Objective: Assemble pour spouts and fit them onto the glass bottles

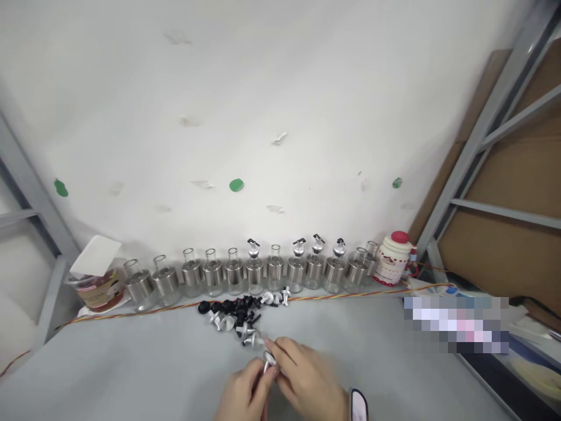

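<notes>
In the head view, a small silver pour spout (269,357) is pinched low over the front of the table. My left hand (245,390) is closed, with thumb and index finger on its lower side. From the right, my right hand (307,374) also closes its fingertips on the spout, hiding part of it. Just beyond my fingertips lies a pile of black stopper parts (241,310) and silver spout pieces (228,323). One loose spout with a clear part (255,339) lies almost against my right fingers.
Along the wall stand several glass bottles with steel sleeves (213,273); some carry pour spouts (318,241). A twisted wire (166,309) crosses in front. At left sits a tub (99,292), at right a red-lidded jar (391,260). Grey metal frames (464,134) flank the table (131,362).
</notes>
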{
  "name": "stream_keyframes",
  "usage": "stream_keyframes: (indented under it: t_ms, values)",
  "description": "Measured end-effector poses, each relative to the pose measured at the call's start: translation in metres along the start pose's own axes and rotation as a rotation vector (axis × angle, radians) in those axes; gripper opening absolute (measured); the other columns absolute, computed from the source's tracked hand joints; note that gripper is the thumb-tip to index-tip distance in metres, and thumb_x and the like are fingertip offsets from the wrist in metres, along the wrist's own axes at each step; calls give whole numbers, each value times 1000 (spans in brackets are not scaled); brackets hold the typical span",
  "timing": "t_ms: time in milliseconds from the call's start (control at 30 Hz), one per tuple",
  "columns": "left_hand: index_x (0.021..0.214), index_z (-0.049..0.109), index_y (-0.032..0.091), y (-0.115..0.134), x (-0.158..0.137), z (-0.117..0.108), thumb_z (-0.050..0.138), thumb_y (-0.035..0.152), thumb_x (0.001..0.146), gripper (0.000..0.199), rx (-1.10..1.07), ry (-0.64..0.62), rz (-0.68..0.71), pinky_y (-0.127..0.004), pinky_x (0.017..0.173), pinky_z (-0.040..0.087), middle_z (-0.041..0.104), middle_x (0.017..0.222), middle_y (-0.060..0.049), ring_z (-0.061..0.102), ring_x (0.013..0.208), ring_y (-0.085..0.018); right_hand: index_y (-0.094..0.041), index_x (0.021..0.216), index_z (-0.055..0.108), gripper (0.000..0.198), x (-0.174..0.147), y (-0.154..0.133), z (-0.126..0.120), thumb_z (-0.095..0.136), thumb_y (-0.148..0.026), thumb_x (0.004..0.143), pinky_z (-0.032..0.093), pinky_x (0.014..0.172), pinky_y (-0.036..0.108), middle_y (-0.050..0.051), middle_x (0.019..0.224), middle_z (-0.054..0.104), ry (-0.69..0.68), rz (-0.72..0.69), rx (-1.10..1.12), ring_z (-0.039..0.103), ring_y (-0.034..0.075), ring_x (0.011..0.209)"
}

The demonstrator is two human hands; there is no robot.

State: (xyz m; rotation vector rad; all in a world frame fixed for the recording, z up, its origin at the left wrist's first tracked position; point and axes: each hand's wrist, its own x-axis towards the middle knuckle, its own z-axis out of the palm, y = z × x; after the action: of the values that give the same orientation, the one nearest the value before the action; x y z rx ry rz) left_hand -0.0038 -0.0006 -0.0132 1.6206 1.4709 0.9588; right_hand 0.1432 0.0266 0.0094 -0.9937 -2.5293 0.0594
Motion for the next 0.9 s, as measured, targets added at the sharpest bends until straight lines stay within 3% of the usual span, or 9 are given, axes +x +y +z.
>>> stream_keyframes:
  t_ms: [167,267,367,467,567,633,700,800,900]
  values:
    - [61,44,21,-8,4,5,38,50,77,34,-73,-69,-170,-18,33,30,48,36,5,39,29,-10,-21,127,36,51,-1,0,3,43,-8,78,46,76,30,7,103,56,-102,84,133,56,19,85]
    - [72,51,19,-8,8,-4,37,51,77,36,-142,-56,-165,-19,33,34,53,46,3,44,34,-11,-22,133,25,64,3,12,0,43,-3,74,39,88,29,6,110,53,-55,134,220,50,18,98]
    - [70,55,18,-4,11,-14,43,49,76,34,-124,70,-85,-19,35,37,50,58,1,46,43,-11,-20,126,38,54,14,31,6,42,-2,75,37,88,30,7,108,53,49,274,149,48,20,99]
    - [52,52,18,1,12,-18,56,45,70,33,-111,257,39,-21,43,43,51,82,-7,54,64,-16,-19,112,53,38,31,49,22,43,-6,78,38,83,32,8,103,56,74,331,40,50,22,94]
    - [41,45,17,7,13,-20,62,40,65,38,-294,188,77,-27,61,49,52,105,-13,53,92,-25,-15,108,56,32,48,61,40,43,-8,79,38,82,34,11,100,57,89,362,1,51,24,93]
    - [38,45,16,12,13,-21,65,40,63,39,-494,58,-9,-30,63,51,57,101,-15,54,94,-28,-14,103,57,28,57,65,48,44,-8,79,38,81,35,11,97,57,105,391,-18,51,25,91]
    - [45,55,15,18,13,-24,68,40,60,32,-707,-9,-186,-29,56,52,63,88,-14,58,86,-27,-14,99,57,25,62,67,54,43,-7,79,38,79,35,12,96,57,122,413,-27,51,25,90]
    - [65,64,13,27,12,-29,69,40,60,28,-978,6,-408,-26,56,51,67,74,-9,63,76,-22,-14,96,56,25,66,69,59,42,-4,78,39,79,34,11,94,57,140,423,-22,51,24,89]
    - [68,62,14,30,12,-32,67,44,61,31,-1095,24,-456,-23,53,51,68,69,-7,64,67,-18,-14,94,54,24,66,71,62,41,-2,77,39,78,32,11,93,57,146,409,-5,51,23,88]
